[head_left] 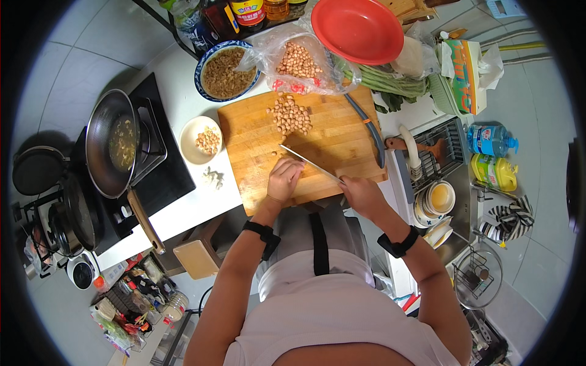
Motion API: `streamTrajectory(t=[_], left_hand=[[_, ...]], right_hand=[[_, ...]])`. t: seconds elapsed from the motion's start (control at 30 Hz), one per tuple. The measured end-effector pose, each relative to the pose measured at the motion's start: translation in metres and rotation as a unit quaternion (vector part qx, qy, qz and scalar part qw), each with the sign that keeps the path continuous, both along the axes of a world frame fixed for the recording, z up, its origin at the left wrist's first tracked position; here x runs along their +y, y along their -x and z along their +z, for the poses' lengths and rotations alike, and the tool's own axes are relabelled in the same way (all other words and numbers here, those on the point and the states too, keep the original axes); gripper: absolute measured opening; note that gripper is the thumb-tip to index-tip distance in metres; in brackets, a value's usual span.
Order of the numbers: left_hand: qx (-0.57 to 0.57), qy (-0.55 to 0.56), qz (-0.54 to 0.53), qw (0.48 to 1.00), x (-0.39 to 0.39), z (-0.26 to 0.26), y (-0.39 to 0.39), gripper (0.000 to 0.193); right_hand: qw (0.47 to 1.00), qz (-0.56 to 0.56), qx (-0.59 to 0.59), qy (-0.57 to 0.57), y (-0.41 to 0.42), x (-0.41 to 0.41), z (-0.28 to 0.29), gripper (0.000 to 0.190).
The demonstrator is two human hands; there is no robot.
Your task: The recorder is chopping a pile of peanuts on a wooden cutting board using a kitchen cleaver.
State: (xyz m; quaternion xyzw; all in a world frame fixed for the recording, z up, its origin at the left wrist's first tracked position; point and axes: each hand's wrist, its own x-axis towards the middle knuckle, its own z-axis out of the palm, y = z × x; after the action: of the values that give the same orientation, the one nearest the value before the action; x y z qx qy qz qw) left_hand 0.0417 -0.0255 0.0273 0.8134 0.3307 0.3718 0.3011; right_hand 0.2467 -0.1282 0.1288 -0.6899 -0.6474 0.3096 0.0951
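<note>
My right hand [364, 194] grips a knife [313, 164] at the board's near edge, its thin blade pointing up and left. Beside the blade, my left hand [284, 177] rests over the wooden cutting board [247, 132] with curled fingers; whether anything is pinched in them is hidden. One or two loose peanuts lie just beyond those fingers. Farther up the board is a pile of skinned-brown peanuts [292, 118]. Left of the board, a cream bowl [187, 154] holds paler peanut pieces [207, 141]. A clear plastic bag [261, 50] of peanuts [300, 61] overlaps the board's far edge.
A frying pan [98, 132] with some liquid sits on the stove, its handle [145, 222] past the counter edge. Pale scraps [214, 177] lie near the cream bowl. A blue-rimmed bowl [198, 75], red basin [357, 29], long beans [389, 82] and grey-handled tool [368, 128] surround the board.
</note>
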Motion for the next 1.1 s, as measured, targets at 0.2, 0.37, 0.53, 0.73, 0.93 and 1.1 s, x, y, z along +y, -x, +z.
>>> streamTrajectory(t=[0.2,0.37,0.53,0.73,0.93,1.1], left_hand=[[-0.011,0.002,0.006,1.0,0.0,0.002,-0.001,0.007],[-0.006,0.004,0.006,1.0,-0.001,0.0,0.001,0.008],[-0.009,0.004,0.003,1.0,-0.001,0.0,0.0,0.009],[0.013,-0.004,-0.002,1.0,-0.003,-0.001,0.001,0.009],[-0.014,-0.013,-0.015,1.0,-0.001,0.0,0.001,0.009],[0.004,-0.039,0.084,0.996,0.012,0.006,0.005,0.008]], right_hand=[[1.0,0.011,-0.002,0.023,0.007,0.014,0.0,0.021],[0.999,0.027,-0.028,0.037,0.011,0.023,0.008,0.021],[0.999,0.029,-0.035,0.028,0.016,0.025,0.0,0.019],[0.998,0.027,-0.048,0.001,0.024,0.027,-0.012,0.013],[0.998,-0.013,0.006,-0.056,0.019,0.016,-0.006,0.019],[0.997,-0.062,-0.026,-0.037,0.007,0.01,-0.002,0.025]])
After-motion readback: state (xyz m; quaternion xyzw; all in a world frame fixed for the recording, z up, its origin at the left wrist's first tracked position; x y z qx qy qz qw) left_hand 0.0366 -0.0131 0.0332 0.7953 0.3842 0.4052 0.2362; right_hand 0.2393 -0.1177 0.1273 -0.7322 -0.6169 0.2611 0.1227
